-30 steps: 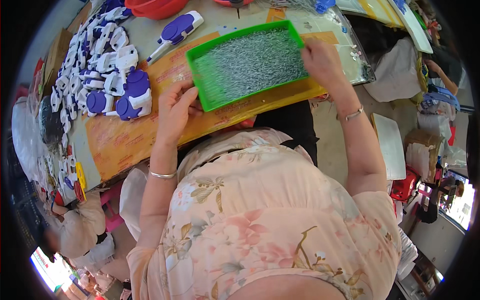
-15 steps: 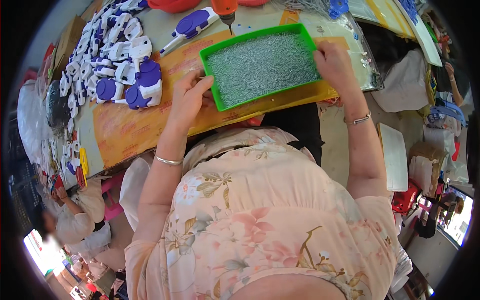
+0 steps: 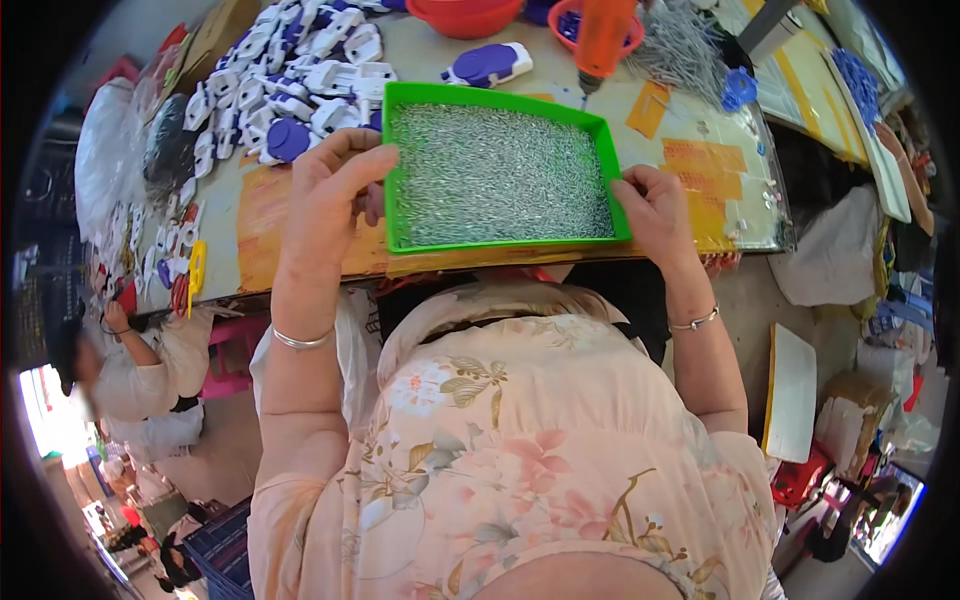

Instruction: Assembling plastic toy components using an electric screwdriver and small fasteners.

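A green rectangular tray (image 3: pixel 391 170) filled with several small silver metal pins (image 3: pixel 500 175) lies at the near edge of the worktable (image 3: pixel 270 215). My left hand (image 3: pixel 335 190) grips the tray's left rim, thumb over the edge. My right hand (image 3: pixel 655 210) grips its right rim. Both wrists wear thin silver bangles. The tray sits level, just in front of my floral-print dress.
White and purple plastic parts (image 3: pixel 290 90) are heaped at the table's left. A red bowl (image 3: pixel 465 15), an orange tool (image 3: pixel 605 35) and a loose pile of metal pins (image 3: pixel 685 45) lie behind the tray. Another person (image 3: pixel 120 360) sits at the lower left. Bags and boxes (image 3: pixel 850 420) crowd the floor at right.
The tray, held at both ends, has swung from tilted to level and come closer to my body at the table's near edge.
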Demonstrator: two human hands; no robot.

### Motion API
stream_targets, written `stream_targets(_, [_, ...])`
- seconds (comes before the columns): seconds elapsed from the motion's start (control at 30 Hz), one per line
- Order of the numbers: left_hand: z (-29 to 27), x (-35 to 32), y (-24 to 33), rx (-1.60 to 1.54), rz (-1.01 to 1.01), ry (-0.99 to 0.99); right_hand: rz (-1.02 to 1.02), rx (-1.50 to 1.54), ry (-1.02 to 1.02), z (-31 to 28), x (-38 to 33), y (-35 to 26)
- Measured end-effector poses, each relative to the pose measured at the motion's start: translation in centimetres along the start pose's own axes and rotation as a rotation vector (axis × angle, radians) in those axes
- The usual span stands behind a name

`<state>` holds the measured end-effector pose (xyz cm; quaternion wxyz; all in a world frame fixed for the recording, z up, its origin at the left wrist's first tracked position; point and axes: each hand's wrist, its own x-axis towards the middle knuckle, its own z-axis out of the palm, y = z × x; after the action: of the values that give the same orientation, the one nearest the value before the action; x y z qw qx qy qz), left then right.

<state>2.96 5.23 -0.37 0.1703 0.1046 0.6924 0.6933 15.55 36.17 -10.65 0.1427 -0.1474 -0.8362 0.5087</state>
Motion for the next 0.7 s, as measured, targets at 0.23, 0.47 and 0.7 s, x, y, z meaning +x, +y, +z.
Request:
stream_targets(0.23, [-2.1, 0.4, 2.2, 0.117, 0.082, 0.102, -0.031, 0.078, -0.053, 3.1, 1.2, -0.9])
stream_targets(0.47, [-2.7, 1.2, 2.5, 0.204, 0.126, 0.127, -0.021, 0.117, -0.094, 4.4, 1.2, -0.9])
stream_targets(0.7, [-2.5, 3.8, 2.0, 0.189, 0.131, 0.123, -0.004, 0.168, -0.036, 4.0, 0.9, -0.7])
